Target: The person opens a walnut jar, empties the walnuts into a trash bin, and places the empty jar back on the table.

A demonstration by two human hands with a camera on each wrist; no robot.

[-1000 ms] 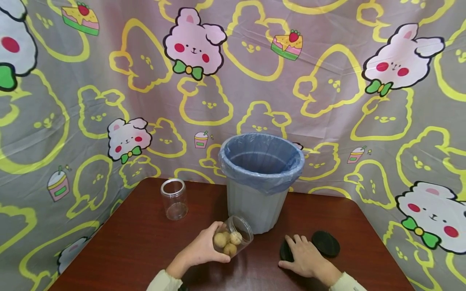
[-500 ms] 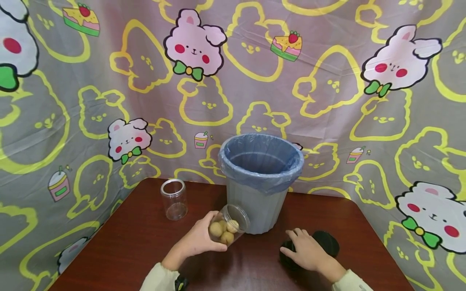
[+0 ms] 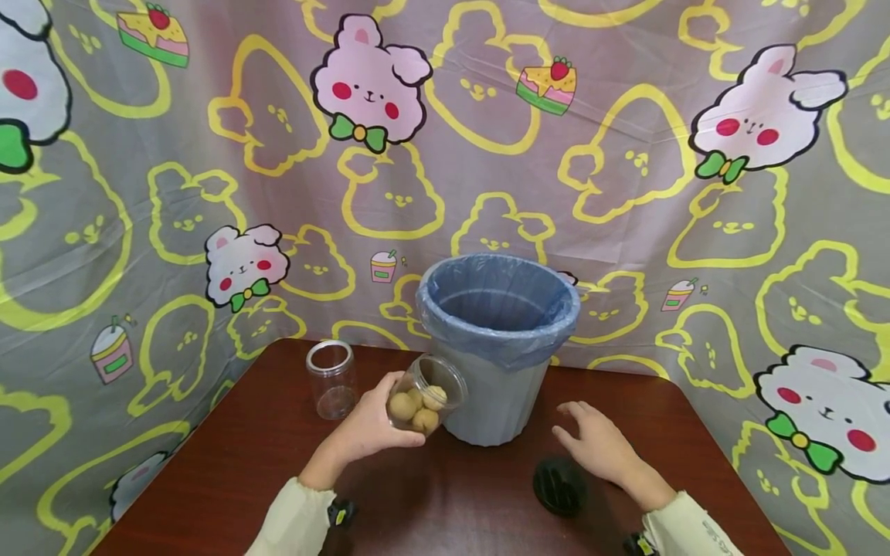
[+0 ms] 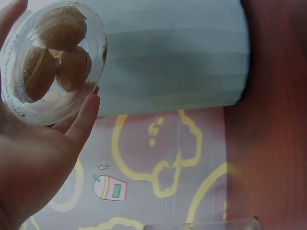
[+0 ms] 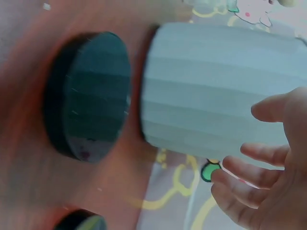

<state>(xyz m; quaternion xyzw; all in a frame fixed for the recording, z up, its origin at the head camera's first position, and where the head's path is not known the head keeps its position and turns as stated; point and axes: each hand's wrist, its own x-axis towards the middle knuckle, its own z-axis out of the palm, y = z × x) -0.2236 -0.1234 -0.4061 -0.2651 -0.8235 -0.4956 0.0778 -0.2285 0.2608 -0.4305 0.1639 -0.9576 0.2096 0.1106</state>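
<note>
My left hand (image 3: 371, 421) grips a clear plastic jar (image 3: 448, 380) tilted to the right, its uncovered mouth beside the bin's wall. Several walnuts (image 3: 403, 406) lie inside it; the left wrist view shows some through the round base (image 4: 62, 108). My right hand (image 3: 603, 452) is raised over the table with its fingers loosely spread and nothing in them. Left of that hand, a round black lid (image 3: 558, 486) lies on the table. Another dark lid (image 5: 79, 221) is partly cut off in the right wrist view; the right arm mostly hides it in the head view.
A grey bin (image 3: 490, 398) lined with a blue bag (image 3: 501, 344) stands at the back middle of the dark red table (image 3: 229, 479). To the left is an uncovered clear jar (image 3: 334, 386), upright. A patterned curtain (image 3: 480, 177) encloses the table's back and sides.
My left hand has lifted the jar of walnuts up and leftward, away from the table's front. My right hand has come off the black lid and risen to the right.
</note>
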